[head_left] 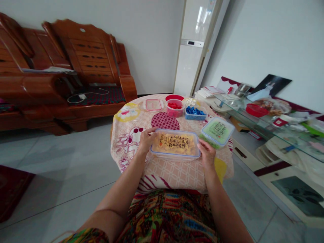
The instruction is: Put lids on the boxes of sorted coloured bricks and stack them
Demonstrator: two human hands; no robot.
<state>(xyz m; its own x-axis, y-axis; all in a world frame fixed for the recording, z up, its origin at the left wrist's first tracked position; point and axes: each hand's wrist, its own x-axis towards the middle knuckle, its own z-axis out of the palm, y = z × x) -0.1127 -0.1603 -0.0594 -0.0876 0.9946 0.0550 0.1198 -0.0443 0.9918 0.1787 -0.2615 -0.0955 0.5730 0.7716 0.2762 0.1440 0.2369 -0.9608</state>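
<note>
Just left of the green-filled box, the lidded yellow-filled box sat between your left hand and right hand, their fingers holding its two short ends. It looked light and fairly stiff, its smooth plastic probably a little slippery, so those ends, gripped just beneath the blue rim, seemed your best hold.

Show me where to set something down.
Bare tablecloth lies left of the left hand, and between the yellow-filled box and the clothing. A smaller patch sits between that box and the red-filled tub. The far side is crowded by that tub and the blue-filled box, the right by the green-filled box.
</note>
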